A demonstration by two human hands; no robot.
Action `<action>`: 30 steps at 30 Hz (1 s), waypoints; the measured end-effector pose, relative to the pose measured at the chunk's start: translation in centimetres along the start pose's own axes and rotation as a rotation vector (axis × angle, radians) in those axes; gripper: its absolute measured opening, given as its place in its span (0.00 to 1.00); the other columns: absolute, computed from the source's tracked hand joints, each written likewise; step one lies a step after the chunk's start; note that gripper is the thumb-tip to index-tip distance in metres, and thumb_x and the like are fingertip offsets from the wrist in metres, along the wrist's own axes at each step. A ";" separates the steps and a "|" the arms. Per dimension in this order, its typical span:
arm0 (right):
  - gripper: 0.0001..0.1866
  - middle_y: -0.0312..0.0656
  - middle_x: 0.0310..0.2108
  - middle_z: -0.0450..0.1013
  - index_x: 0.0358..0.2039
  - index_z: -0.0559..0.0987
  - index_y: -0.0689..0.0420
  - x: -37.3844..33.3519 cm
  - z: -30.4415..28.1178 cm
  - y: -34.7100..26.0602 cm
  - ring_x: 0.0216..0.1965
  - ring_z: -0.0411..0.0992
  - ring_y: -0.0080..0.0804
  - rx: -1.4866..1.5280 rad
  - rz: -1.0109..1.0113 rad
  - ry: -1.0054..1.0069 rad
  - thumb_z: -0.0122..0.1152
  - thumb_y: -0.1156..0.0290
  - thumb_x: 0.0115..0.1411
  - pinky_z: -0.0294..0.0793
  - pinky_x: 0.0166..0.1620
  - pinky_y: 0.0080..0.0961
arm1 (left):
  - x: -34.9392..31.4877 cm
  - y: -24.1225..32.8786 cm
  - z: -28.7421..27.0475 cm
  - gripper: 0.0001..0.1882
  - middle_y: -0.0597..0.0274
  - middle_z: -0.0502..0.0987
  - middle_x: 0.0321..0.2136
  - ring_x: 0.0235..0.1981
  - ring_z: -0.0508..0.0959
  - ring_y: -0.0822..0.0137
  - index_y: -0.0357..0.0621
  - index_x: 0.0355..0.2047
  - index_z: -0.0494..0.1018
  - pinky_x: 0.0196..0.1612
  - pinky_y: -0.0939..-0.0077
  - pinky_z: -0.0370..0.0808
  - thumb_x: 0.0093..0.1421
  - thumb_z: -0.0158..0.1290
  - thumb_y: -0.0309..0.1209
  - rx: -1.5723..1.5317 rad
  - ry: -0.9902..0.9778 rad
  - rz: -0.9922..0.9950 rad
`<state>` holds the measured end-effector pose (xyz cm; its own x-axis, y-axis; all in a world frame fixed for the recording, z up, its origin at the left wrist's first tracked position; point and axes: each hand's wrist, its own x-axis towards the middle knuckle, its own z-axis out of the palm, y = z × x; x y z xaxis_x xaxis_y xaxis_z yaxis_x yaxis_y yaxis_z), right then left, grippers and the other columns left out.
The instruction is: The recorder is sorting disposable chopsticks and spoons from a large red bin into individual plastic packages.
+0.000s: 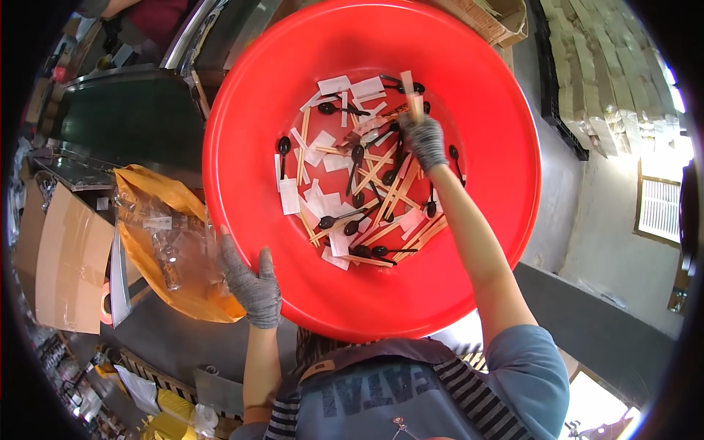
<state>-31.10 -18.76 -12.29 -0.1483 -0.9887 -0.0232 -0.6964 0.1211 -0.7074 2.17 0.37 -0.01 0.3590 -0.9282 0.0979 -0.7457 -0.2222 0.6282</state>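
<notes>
A large red basin (pixel 249 139) holds a loose heap of wooden chopsticks (pixel 397 192), black plastic spoons (pixel 357 154) and white paper packets (pixel 290 196). Inside it, toward the far right of the heap, my right hand (pixel 425 141) in a grey glove is closed around a few chopsticks (pixel 415 99). Their upper ends stick out past my fingers, slightly blurred. At the basin's near left rim is my left hand (pixel 254 287), also gloved, with thumb and fingers apart and nothing in its grasp. Beside it lies an orange bag (pixel 150 257) with clear plastic packages (pixel 172 253) showing at its mouth.
Cardboard (pixel 73 257) stands at the far left. A dark green surface (pixel 132 125) lies beyond the bag. An open cardboard box (pixel 506 22) sits behind the basin, and pale stacked bundles (pixel 609 73) rise at right. Part of another person (pixel 165 22) appears at upper left.
</notes>
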 end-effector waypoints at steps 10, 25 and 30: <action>0.16 0.45 0.21 0.72 0.32 0.77 0.55 -0.2 5.2 -7.2 0.23 0.72 0.38 -0.410 -0.132 -0.405 0.61 0.57 0.49 0.70 0.28 0.32 | -0.3 -0.4 -0.2 0.36 0.44 0.57 0.54 0.55 0.58 0.49 0.43 0.58 0.52 0.56 0.59 0.58 0.50 0.53 0.30 0.013 -0.013 -0.012; 0.12 0.32 0.17 0.67 0.36 0.75 0.63 -7.7 -6.6 -16.3 0.14 0.59 0.15 1.112 0.463 -0.644 0.58 0.69 0.54 0.59 0.17 0.12 | 5.8 9.9 6.1 0.16 0.54 0.76 0.35 0.35 0.77 0.65 0.36 0.41 0.68 0.37 0.77 0.75 0.53 0.54 0.28 -1.276 -1.011 -0.393; 0.17 0.31 0.18 0.68 0.40 0.75 0.60 -8.4 -8.7 -16.0 0.13 0.58 0.14 0.764 0.355 -0.281 0.61 0.64 0.53 0.58 0.17 0.12 | 4.8 10.6 7.8 0.12 0.51 0.77 0.33 0.28 0.79 0.61 0.33 0.39 0.69 0.29 0.72 0.78 0.53 0.52 0.24 -1.231 -1.026 -0.550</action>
<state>-24.83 -11.66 5.36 -0.0180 -0.9016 -0.4322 0.0320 0.4316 -0.9015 -8.41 -8.73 1.06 -0.4455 -0.7327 -0.5145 0.3582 -0.6725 0.6476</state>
